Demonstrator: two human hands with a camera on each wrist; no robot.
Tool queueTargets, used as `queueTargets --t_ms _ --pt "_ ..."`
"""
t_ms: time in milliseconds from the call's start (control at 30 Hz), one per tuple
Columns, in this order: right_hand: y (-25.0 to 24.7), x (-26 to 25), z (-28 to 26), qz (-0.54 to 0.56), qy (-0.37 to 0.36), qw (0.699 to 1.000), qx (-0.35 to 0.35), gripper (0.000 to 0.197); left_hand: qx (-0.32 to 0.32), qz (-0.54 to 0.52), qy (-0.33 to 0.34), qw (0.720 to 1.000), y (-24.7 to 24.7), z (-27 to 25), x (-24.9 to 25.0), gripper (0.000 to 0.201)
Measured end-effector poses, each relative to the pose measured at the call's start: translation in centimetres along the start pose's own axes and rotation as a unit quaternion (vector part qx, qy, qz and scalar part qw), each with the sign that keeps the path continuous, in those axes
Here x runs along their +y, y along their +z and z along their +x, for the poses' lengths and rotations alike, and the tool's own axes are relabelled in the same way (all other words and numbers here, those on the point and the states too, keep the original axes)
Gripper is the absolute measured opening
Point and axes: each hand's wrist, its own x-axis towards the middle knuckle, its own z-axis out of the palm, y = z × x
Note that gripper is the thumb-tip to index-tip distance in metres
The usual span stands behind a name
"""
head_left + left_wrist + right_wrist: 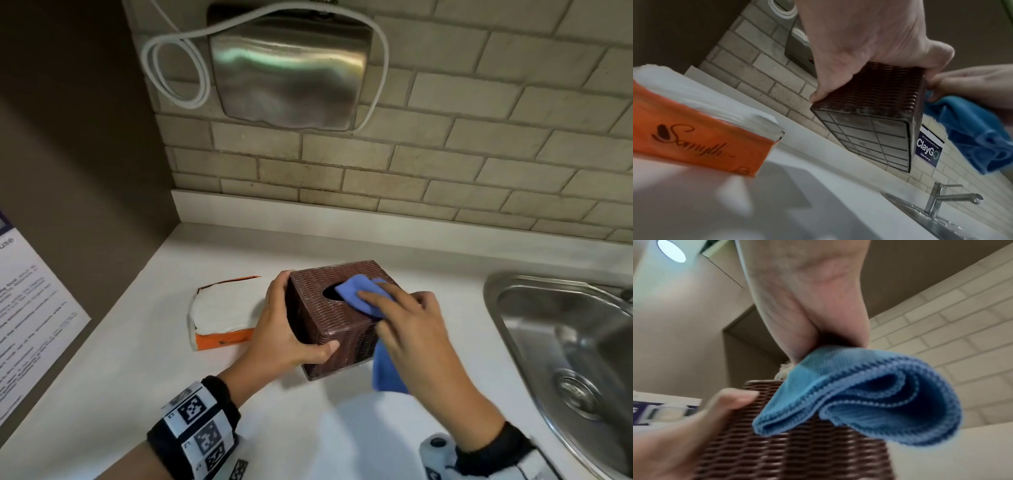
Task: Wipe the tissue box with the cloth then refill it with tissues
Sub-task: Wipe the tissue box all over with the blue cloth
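A brown woven tissue box (329, 325) is held over the white counter (137, 377). My left hand (284, 329) grips its left side, thumb on the near face. In the left wrist view the tissue box (879, 91) is tilted and its grid underside shows clear of the counter. My right hand (411, 329) holds a blue cloth (356, 294) against the box top beside the oval opening, fingers laid over it and thumb down the side. The rest of the cloth (869, 394) hangs folded off the box's right edge. An opened orange pack of white tissues (226, 305) lies left of the box.
A steel sink (496, 308) sits at the right, with its tap (953, 198) behind it. A metal hand dryer (291, 72) with a looped white cord hangs on the brick-tile wall above. A dark side wall with a printed notice (30, 308) closes the left.
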Motion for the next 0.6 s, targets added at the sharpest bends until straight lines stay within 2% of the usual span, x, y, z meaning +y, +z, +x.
queueTargets --t_ms 67,133,267,333,400,500,533,600 --pt "0.1 1.5 0.1 0.010 0.037 0.999 -0.008 0.059 -0.003 0.029 0.005 1.000 0.1 0.3 -0.4 0.112" --pt "0.7 0.8 0.1 0.012 0.052 0.998 -0.020 0.058 -0.005 0.044 0.010 0.999 0.5 0.6 -0.6 0.112" --pt "3.2 -2.9 -0.9 -0.013 0.008 0.998 -0.056 0.050 -0.002 0.093 -0.002 0.996 1.5 1.0 -1.5 0.116" --pt "3.6 -2.3 -1.4 0.001 0.007 0.996 -0.084 0.051 -0.002 0.105 -0.003 0.994 1.5 0.7 -2.2 0.115" --pt "3.7 0.2 -1.5 0.015 0.041 0.994 -0.104 0.054 0.000 0.097 0.001 0.995 1.4 0.5 -2.9 0.114" --pt "3.5 1.9 -1.1 -0.001 0.101 0.992 -0.069 0.051 -0.002 0.091 -0.005 0.996 1.5 0.7 -3.1 0.114" --pt "3.4 1.1 -1.0 0.001 0.093 0.993 -0.072 0.051 -0.001 0.090 -0.007 0.996 1.6 0.8 -3.0 0.116" --pt "3.4 -1.3 -1.3 0.008 0.027 0.997 -0.078 0.049 -0.007 0.083 -0.014 0.996 1.7 1.0 -3.0 0.121"
